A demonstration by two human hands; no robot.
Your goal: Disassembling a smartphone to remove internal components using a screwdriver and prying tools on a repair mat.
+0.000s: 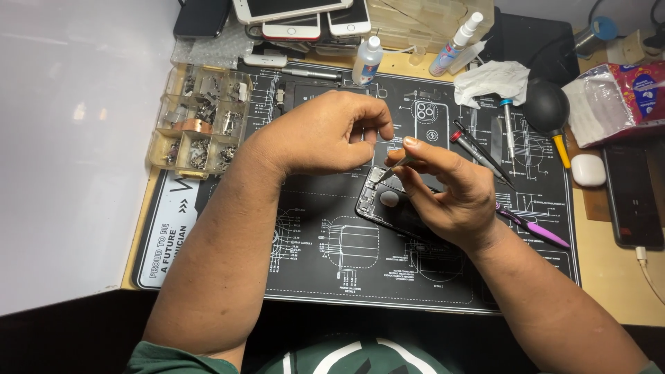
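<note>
Over black mat (332,270), right hand (454,190) pinches tweezers (396,166) on phone (388,208).

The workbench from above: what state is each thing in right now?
Opened phone: back off, insides showing, flat on the mat.
Tweezers: pinched in the right hand, tip at the phone's top.
Left hand: raised above the mat, fingers curled; holding anything, cannot tell.
Parts box: lid open, compartments filled with small parts.
Spray bottle: capped, leaning.
Dust blower: lying on its side.
Tissue: crumpled.
</note>
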